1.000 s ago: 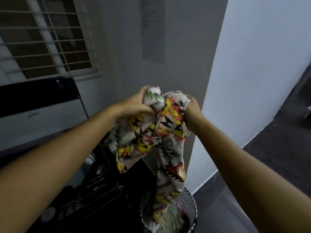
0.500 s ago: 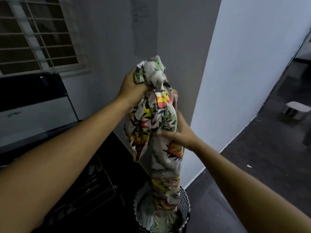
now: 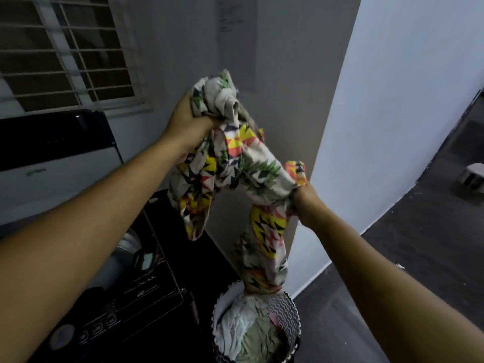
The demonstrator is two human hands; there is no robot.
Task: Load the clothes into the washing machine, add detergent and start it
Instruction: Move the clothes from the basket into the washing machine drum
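2 hands [image 3: 192, 127] [image 3: 307, 205] wider apart on garment [image 3: 251, 166]

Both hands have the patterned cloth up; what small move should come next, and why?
Probably raise it higher: the left hand and right hand grip the cloth, yet its tail hangs into the basket. Once clear, it can swing left to the washer.

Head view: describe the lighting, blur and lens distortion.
Head view: dim, bluish light; the white wall is the brightest area, the washing machine almost black, its panel print barely legible; wide-angle distortion bows the wall's base along the floor; the patterned garment looks slightly soft.
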